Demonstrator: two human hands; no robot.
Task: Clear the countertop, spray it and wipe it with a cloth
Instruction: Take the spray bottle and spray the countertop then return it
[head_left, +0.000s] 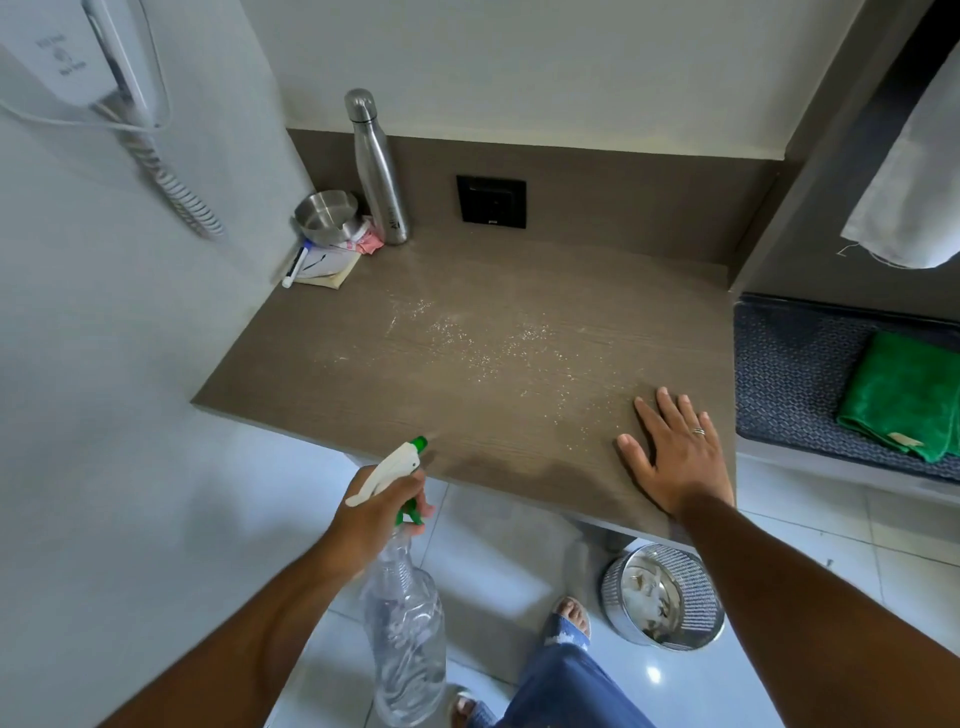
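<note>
Countertop (519, 441): droplets mid-surface, spraying underway; left hand (371, 514) grips spray bottle (402, 613), right hand (675, 457) flat, empty; green cloth (904, 395) unused (corner clutter remains).

On the countertop (363, 384), a bottle (378, 171), bowl (324, 215) and papers (324, 267) crowd the back-left corner; a cloth (906, 395) lies right, a bin (662, 595) below.

Wall phone (111, 62) cut off at top edge, label print unreadable. White cloth (906, 171) and green cloth (906, 395) run past right edge. Steel bottle (378, 171) logo illegible.
</note>
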